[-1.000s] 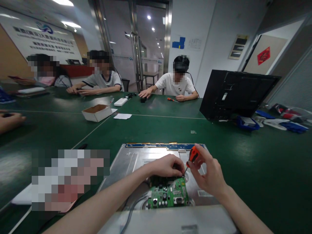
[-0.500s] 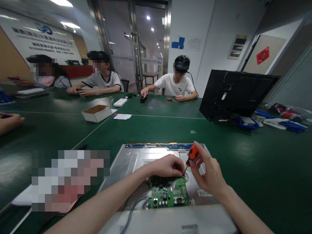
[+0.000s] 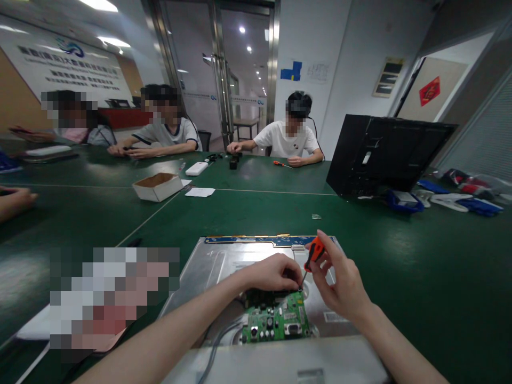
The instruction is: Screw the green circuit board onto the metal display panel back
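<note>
Head view. Item: green circuit board [image 3: 278, 322], seated on the metal back of a monitor panel [image 3: 224, 261] laid flat on the green bench [image 3: 420, 266]. An orange-handled screwdriver [image 3: 313, 255] is pinched in the closed fingers of the right hand [image 3: 340, 288], tip set at the board's upper right corner. The left hand [image 3: 272, 272] is curled, fingertips pressed beside the tip. Progress: board judged not yet freed; that corner screw is being worked, other fastenings cannot be told.

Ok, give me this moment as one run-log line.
right hand: holds orange screwdriver, tip at circuit board corner | left hand: fingers pinched at the tip | board on metal panel | green table
</note>
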`<state>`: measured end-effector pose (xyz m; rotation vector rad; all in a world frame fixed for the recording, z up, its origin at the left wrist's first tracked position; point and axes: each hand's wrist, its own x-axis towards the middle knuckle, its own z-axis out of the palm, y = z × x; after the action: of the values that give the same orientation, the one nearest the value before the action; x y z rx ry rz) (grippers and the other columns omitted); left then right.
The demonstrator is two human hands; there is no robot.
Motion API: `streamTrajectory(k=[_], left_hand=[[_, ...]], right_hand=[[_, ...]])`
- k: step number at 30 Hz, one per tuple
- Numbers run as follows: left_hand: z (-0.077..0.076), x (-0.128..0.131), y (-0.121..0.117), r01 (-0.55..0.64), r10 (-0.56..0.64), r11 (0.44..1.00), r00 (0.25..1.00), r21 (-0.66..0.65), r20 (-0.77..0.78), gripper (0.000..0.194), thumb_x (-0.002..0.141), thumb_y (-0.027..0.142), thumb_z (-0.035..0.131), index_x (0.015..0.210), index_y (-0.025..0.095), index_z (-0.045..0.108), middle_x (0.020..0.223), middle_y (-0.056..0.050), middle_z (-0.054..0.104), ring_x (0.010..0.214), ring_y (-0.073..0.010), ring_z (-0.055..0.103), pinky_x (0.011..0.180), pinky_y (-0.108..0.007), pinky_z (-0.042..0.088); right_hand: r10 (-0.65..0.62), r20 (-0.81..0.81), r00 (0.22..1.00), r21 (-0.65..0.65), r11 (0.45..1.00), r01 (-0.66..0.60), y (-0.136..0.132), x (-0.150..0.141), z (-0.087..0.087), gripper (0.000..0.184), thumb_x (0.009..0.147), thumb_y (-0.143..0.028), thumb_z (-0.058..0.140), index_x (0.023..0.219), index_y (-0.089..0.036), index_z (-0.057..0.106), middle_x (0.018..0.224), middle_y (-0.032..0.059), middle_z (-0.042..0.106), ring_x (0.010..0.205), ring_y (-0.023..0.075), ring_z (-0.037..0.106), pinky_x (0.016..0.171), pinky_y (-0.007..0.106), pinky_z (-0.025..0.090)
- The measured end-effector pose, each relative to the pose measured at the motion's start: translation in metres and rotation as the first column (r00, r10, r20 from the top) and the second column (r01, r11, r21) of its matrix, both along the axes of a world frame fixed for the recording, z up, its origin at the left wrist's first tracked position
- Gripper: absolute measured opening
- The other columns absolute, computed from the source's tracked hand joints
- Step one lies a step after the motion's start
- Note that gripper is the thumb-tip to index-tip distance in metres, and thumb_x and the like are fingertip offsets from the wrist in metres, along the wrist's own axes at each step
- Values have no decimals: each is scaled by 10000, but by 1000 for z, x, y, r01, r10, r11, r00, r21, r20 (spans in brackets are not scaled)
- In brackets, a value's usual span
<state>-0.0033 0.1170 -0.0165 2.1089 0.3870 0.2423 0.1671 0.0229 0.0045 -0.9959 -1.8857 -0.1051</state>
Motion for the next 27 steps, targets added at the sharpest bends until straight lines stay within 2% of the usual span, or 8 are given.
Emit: streamTrajectory(k=[10, 19, 24, 27], left_hand=[[0, 0, 1, -6, 6, 1000, 1000, -23, 26, 131, 727, 48, 621, 814, 128, 679, 701, 16, 620, 661, -128, 559, 640, -211, 428], [-2, 0, 1, -3, 3, 1000, 1000, 10, -9, 101, 743, 66, 631, 795, 141, 674, 685, 24, 613, 651, -124, 558, 624, -206, 418], [-3, 0, 2, 5, -5, 1000, 1000, -8, 3, 152, 739, 50, 623, 849, 132, 686, 740, 6, 647, 691, -137, 587, 657, -216, 436], [-3, 0, 2, 0, 0, 1000, 1000, -12, 8, 141, 741, 61, 623, 841, 135, 689, 720, 11, 639, 675, -135, 582, 644, -215, 435]], right_hand=[[-25, 6, 1000, 65, 998, 25, 2, 0, 1, 600, 887, -158, 539, 1416, -277, 283, 741, -36, 585, 470, 104, 513, 418, 223, 445], [0, -16, 1000, -16, 1000, 0, 1, 0, -3, 642, 886, -120, 473, 1462, -221, 208, 815, 26, 626, 558, 131, 594, 468, 245, 504], [-68, -5, 998, 51, 996, 68, 1, -1, -3, 609, 880, -165, 538, 1422, -236, 269, 675, -44, 558, 457, 114, 525, 416, 225, 447], [-84, 22, 996, 75, 994, 83, 3, -1, -2, 586, 886, -192, 551, 1407, -237, 287, 663, -52, 547, 443, 111, 512, 402, 220, 428]])
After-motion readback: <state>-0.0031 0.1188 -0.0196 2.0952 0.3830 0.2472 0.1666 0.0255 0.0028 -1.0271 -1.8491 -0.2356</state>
